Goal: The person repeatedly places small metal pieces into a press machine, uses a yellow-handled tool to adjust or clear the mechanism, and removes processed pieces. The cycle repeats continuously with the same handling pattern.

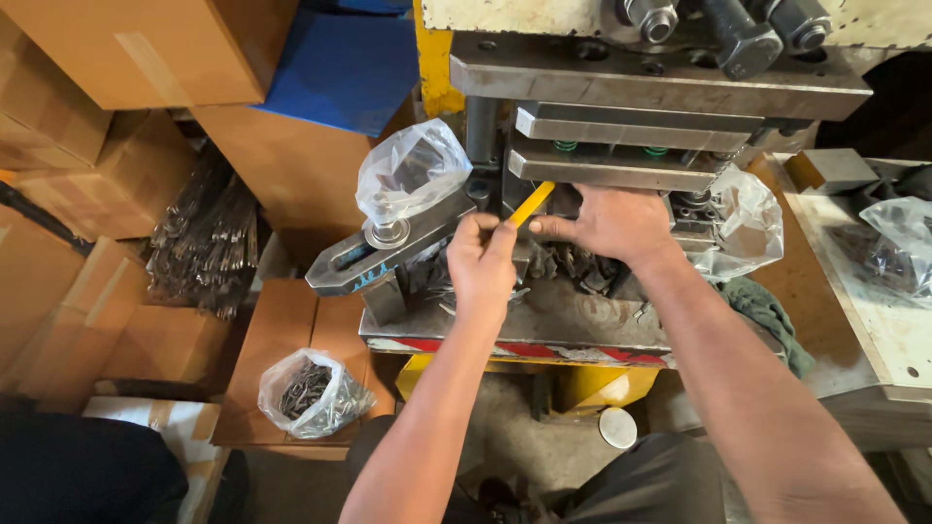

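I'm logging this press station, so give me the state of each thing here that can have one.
Left hand: closed around the yellow stick.
Yellow stick: held, tip pointing into the die gap.
Right hand: resting flat at the die, fingers by the stick.
Press die plates: apart, gap showing.
Plastic bag of metal parts: open, on a cardboard box.

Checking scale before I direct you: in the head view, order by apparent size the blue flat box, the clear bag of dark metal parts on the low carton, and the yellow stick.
1. Blue flat box
2. Clear bag of dark metal parts
3. Yellow stick, held in the left hand; partly hidden
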